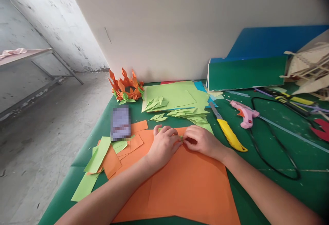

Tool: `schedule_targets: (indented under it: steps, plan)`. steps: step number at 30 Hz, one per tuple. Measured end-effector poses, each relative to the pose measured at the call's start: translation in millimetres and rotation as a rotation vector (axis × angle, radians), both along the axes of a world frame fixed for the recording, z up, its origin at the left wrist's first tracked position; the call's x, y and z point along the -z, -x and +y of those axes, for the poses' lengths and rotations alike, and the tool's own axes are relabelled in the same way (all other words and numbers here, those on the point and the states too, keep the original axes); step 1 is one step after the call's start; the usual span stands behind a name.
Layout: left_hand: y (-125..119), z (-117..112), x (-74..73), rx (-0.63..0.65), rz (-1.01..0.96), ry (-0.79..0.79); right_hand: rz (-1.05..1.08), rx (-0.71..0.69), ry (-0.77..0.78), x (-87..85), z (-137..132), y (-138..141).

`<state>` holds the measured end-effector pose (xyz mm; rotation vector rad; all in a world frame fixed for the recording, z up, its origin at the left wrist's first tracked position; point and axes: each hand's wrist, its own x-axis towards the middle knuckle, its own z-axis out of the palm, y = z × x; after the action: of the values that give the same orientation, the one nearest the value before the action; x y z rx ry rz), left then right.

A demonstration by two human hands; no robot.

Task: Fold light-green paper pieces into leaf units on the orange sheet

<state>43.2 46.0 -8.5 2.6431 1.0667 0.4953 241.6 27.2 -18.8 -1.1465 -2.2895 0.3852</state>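
Observation:
My left hand (163, 146) and my right hand (203, 142) meet over a large orange paper sheet (190, 187). Between their fingertips is a small piece of green paper (181, 138), mostly hidden by the fingers. Both hands are closed in a pinch on it. Behind them lie several folded green paper leaves (190, 114), some on a stack of light green paper (172, 93). Loose orange and green paper strips (99, 160) lie left of my left hand.
A yellow utility knife (230, 134), blade out, lies right of my right hand. Beyond it is a pink glue gun (245, 113) with a looping black cord (279, 146). A pixelated rectangular object (120, 122) and an orange folded-paper ring (125, 87) stand at the left edge.

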Motion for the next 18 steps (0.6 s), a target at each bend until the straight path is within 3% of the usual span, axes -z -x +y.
schedule_targets:
  steps: [18]
  plan:
    - [-2.2,1.4,10.1,-0.146,-0.091,0.038,0.078,0.074,0.18,-5.5,-1.8,-1.8]
